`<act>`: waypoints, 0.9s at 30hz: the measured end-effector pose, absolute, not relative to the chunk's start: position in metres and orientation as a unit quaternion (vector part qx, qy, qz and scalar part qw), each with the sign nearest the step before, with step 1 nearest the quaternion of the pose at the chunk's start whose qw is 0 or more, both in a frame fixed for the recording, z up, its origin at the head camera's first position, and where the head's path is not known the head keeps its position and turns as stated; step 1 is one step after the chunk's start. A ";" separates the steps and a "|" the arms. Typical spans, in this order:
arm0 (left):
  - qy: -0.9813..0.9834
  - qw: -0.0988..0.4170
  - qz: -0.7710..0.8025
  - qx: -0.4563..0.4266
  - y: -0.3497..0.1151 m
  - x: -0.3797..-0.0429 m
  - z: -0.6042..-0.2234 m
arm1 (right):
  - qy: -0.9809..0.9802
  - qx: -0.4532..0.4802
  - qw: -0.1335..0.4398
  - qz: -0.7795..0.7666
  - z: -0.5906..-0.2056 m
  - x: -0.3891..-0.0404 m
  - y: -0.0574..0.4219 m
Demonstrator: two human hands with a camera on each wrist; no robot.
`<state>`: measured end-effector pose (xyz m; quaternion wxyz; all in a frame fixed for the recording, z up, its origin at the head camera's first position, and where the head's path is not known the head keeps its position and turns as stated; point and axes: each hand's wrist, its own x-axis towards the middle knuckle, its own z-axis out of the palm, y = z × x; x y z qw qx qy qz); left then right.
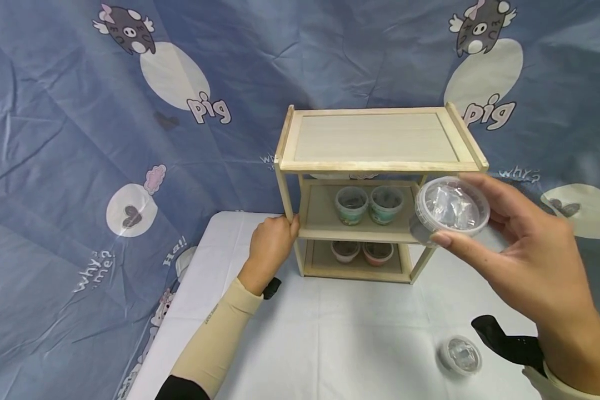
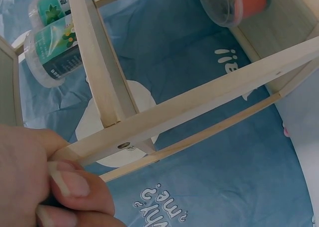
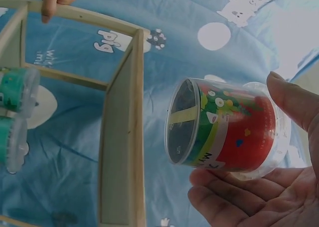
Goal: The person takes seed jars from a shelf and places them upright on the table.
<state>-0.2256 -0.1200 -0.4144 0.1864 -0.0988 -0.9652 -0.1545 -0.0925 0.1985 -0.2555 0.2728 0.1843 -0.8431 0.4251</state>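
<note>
A small wooden three-tier shelf (image 1: 375, 139) stands on the table. My left hand (image 1: 272, 244) grips its left front post (image 2: 164, 112) at about the middle tier. At the shelf's right, my right hand (image 1: 540, 255) holds a clear plastic tub (image 1: 452, 205) by its rim, thumb on one side and fingers on the other. In the right wrist view the tub carries a red and green label (image 3: 244, 130) and lies tilted in the hand. On the middle tier two green-labelled tubs (image 1: 351, 205) stand side by side. Two reddish tubs (image 1: 378, 253) are on the bottom tier.
Another clear-lidded tub (image 1: 462, 355) stands on the white tablecloth (image 1: 360, 333) at the front right. Behind the shelf and along the left hangs a blue cloth (image 1: 80, 166) with pig prints. The shelf's top board carries nothing.
</note>
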 end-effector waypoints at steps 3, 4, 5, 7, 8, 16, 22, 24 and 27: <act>-0.966 0.182 -0.154 -0.097 -0.120 -0.226 -0.415 | -0.847 0.181 0.271 0.420 -0.260 -0.090 0.200; -0.966 0.181 -0.155 -0.097 -0.120 -0.225 -0.415 | -0.849 0.179 0.270 0.418 -0.262 -0.089 0.201; -0.966 0.180 -0.156 -0.097 -0.120 -0.225 -0.415 | -0.849 0.178 0.269 0.419 -0.263 -0.089 0.202; -0.967 0.179 -0.156 -0.097 -0.120 -0.225 -0.415 | -0.853 0.176 0.265 0.414 -0.266 -0.087 0.203; -0.967 0.178 -0.156 -0.098 -0.120 -0.225 -0.415 | -0.856 0.175 0.263 0.409 -0.267 -0.086 0.203; -0.965 0.182 -0.154 -0.110 -0.120 -0.227 -0.416 | -0.855 0.194 0.246 0.412 -0.282 -0.082 0.208; -0.965 0.170 -0.171 -0.106 -0.120 -0.226 -0.416 | -0.861 0.178 0.227 0.419 -0.292 -0.081 0.209; -0.965 0.169 -0.174 -0.104 -0.120 -0.226 -0.416 | -0.867 0.164 0.214 0.419 -0.294 -0.080 0.209; -0.964 0.171 -0.173 -0.104 -0.120 -0.225 -0.415 | -0.872 0.151 0.198 0.421 -0.299 -0.078 0.209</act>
